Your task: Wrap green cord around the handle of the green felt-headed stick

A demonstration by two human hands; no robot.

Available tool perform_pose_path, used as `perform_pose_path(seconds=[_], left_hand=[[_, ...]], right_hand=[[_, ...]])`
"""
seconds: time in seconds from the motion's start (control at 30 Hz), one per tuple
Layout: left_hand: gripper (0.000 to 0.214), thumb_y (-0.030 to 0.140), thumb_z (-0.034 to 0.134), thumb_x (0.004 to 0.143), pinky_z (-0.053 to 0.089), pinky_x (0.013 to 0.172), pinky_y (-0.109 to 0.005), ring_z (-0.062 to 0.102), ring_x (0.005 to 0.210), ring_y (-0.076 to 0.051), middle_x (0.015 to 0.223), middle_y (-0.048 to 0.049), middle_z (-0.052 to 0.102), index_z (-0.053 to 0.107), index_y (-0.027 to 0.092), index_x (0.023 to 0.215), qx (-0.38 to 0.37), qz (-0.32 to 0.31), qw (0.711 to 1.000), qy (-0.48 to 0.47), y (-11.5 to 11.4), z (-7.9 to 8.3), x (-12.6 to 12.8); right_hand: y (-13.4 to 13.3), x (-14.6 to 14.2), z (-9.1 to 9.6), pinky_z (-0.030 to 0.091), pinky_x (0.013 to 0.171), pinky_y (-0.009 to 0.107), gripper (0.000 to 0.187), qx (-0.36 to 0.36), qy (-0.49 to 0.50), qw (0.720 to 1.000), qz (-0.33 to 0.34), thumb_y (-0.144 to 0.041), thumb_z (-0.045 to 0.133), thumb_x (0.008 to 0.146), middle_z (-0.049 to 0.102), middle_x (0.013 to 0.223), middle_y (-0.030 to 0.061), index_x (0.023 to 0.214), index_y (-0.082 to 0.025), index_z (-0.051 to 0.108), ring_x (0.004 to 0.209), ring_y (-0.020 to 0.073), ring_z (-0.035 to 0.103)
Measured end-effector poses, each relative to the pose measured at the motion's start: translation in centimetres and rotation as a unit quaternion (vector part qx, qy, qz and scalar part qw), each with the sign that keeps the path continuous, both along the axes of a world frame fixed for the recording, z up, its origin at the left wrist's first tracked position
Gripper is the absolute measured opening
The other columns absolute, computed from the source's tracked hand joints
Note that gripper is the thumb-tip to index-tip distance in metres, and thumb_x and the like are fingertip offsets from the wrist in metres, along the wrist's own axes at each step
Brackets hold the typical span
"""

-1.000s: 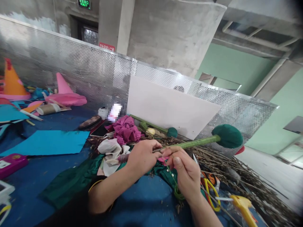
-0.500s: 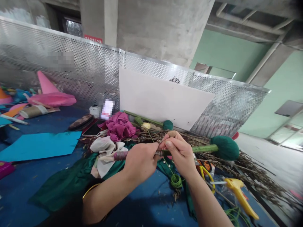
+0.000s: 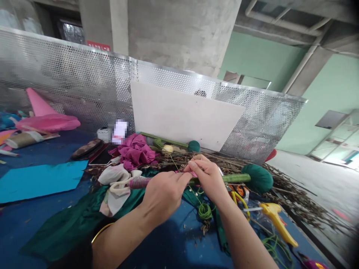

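My left hand [image 3: 165, 192] is closed around a slim stick lying crosswise in front of me. Its left end is wrapped in purple-grey thread [image 3: 139, 182], with a whitish loop [image 3: 117, 185] beside it. On the right the stick becomes a green fabric-covered stem [image 3: 235, 178] ending in a dark green ball [image 3: 257, 178]. My right hand [image 3: 207, 175] pinches at the stick just beside the left fist, where a thin green cord runs into the fingertips. Below hangs a small coil of green cord [image 3: 204, 211]. The exact pinch point is partly hidden by my fingers.
Dried stalks [image 3: 291, 198] lie behind and to the right. A yellow glue gun [image 3: 276, 220] is at right. Magenta cloth [image 3: 134, 151], dark green cloth [image 3: 56, 228] and a blue sheet [image 3: 42, 179] lie at left. A perforated metal screen [image 3: 92, 78] borders the table's back.
The view has shifted, so most things appear farther left. My right fingertips have moved closer to the left fist; both hands stay at the stick.
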State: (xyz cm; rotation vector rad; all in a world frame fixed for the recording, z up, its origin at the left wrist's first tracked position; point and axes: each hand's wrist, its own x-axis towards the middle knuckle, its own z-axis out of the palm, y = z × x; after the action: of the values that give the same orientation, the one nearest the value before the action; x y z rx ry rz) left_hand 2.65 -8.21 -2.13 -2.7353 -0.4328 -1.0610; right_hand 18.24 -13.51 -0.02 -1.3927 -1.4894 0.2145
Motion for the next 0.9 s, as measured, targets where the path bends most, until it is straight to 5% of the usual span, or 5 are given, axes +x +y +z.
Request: perform_pose_path(seconds=[0.23, 0.43, 0.6, 0.7, 0.9], left_hand=[[0.024, 0.01, 0.043, 0.089, 0.046, 0.058, -0.034, 0.064, 0.066, -0.021, 0.078, -0.004, 0.072, 0.065, 0.014, 0.098, 0.049, -0.006, 0.999, -0.011, 0.3, -0.1, 0.2], [0.022, 0.01, 0.051, 0.085, 0.049, 0.062, -0.033, 0.067, 0.071, -0.021, 0.086, -0.0035, 0.075, 0.068, 0.017, 0.098, 0.003, -0.004, 1.0, -0.007, 1.6, 0.3, -0.6], [0.022, 0.012, 0.056, 0.081, 0.052, 0.069, -0.032, 0.071, 0.08, -0.023, 0.091, -0.0045, 0.077, 0.071, 0.017, 0.097, -0.022, 0.036, 0.998, -0.035, 3.9, 1.7, -2.1], [0.022, 0.015, 0.058, 0.081, 0.053, 0.069, -0.032, 0.071, 0.08, -0.023, 0.092, -0.0044, 0.077, 0.072, 0.019, 0.098, -0.027, 0.076, 0.996, -0.028, 5.1, 2.5, -3.2], [0.026, 0.015, 0.057, 0.08, 0.053, 0.074, -0.033, 0.071, 0.085, -0.024, 0.094, -0.004, 0.077, 0.073, 0.021, 0.098, -0.071, 0.101, 0.992, 0.019, 6.8, 3.8, -5.1]], right_hand=[[0.3, -0.1, -0.2, 0.044, 0.074, 0.027, 0.031, -0.02, 0.01, 1.0, 0.001, -0.028, 0.053, 0.09, 0.06, 0.079, 0.0038, 0.066, -0.019, 0.071, 0.08, 0.017, 0.059], [-0.7, 1.8, 1.1, 0.044, 0.074, 0.027, 0.032, -0.05, 0.072, 0.996, 0.009, -0.033, 0.056, 0.088, 0.063, 0.075, 0.0025, 0.06, -0.019, 0.064, 0.077, 0.0161, 0.059], [-3.4, 5.9, 2.4, 0.039, 0.044, 0.022, 0.034, -0.089, 0.241, 0.966, 0.029, -0.043, 0.066, 0.08, 0.06, 0.066, 0.0, 0.06, -0.017, 0.06, 0.039, 0.0042, 0.036], [-4.9, 8.7, 2.5, 0.026, 0.033, 0.017, 0.033, -0.068, 0.29, 0.954, -0.012, -0.044, 0.076, 0.07, 0.063, 0.072, 0.003, 0.061, -0.015, 0.064, 0.036, 0.0006, 0.031], [-5.8, 13.3, 1.6, 0.026, 0.029, 0.015, 0.035, 0.023, 0.315, 0.941, -0.123, -0.047, 0.083, 0.061, 0.061, 0.068, 0.0018, 0.063, -0.016, 0.067, 0.038, 0.0018, 0.036]])
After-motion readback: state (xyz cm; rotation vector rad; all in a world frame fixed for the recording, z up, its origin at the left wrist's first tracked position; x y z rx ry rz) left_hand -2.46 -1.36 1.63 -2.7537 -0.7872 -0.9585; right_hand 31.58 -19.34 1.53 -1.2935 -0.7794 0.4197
